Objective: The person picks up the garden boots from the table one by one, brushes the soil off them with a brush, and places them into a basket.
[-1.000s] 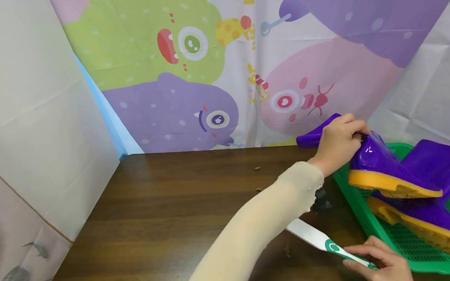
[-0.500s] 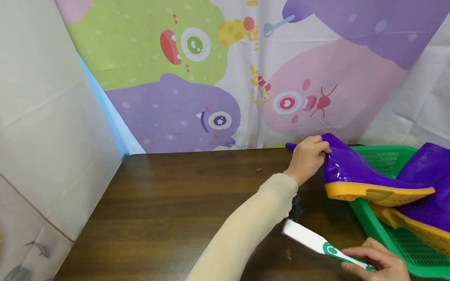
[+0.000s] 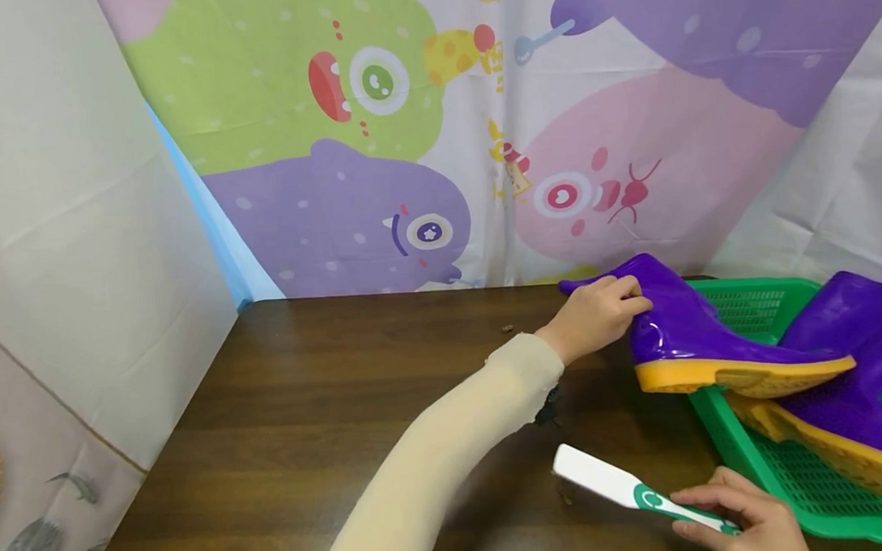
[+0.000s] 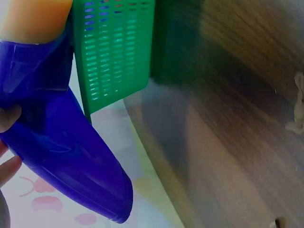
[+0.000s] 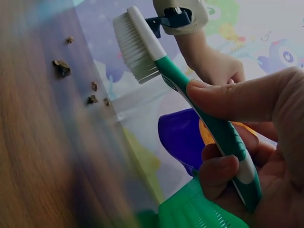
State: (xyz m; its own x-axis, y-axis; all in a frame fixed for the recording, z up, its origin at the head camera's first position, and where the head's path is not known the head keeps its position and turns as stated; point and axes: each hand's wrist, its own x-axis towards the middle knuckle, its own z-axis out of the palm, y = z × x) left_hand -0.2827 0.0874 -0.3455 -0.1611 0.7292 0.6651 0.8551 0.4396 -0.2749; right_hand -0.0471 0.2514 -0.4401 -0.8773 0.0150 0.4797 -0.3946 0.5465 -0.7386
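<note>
A purple rain boot (image 3: 705, 327) with a yellow sole hangs over the left rim of the green basket (image 3: 716, 436), toe to the right. My left hand (image 3: 595, 315) grips it at the back of its shaft; in the left wrist view the fingertips (image 4: 8, 168) press on the purple rubber. Lower right, my right hand (image 3: 748, 512) holds a scrub brush (image 3: 601, 474) by its green and white handle. Its white bristles (image 5: 135, 47) show in the right wrist view, apart from the boot.
A second purple boot (image 3: 853, 375) lies in the basket. Small brown crumbs (image 5: 61, 68) are scattered on the dark wooden table (image 3: 294, 443). Behind the table hangs a cartoon-printed cloth (image 3: 357, 181), with white sheets (image 3: 59, 200) at the sides.
My left hand has brought the boot leftward and down, mostly in the first half second, so its heel now sits left of the basket rim. The brush has dipped slightly.
</note>
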